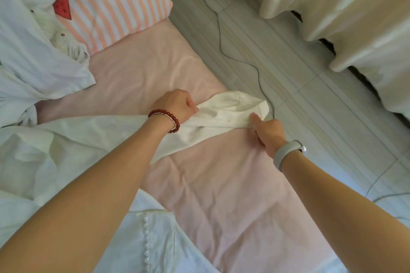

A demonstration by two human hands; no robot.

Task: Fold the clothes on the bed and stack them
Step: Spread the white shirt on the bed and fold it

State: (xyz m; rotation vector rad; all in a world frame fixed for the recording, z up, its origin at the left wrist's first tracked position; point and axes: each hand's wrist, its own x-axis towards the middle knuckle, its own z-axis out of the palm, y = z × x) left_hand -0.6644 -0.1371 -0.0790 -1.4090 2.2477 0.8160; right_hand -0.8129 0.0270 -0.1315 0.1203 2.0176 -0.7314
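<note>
A white garment (73, 144) lies spread across the pink bed sheet (221, 184), with one sleeve (228, 111) stretched toward the bed's right edge. My left hand (175, 104), with a red bead bracelet on its wrist, pinches the sleeve's upper edge. My right hand (268, 133), with a white band on the wrist, grips the sleeve's lower edge near the cuff. A scalloped lace trim (146, 241) of the garment shows near the bottom. More white clothes (28, 51) lie crumpled at the upper left.
A pink-and-white striped pillow (111, 2) with a strawberry patch sits at the head of the bed. A grey cable (221, 35) runs over the tiled floor (310, 106) to the right. Cream curtains (332, 6) hang at the upper right.
</note>
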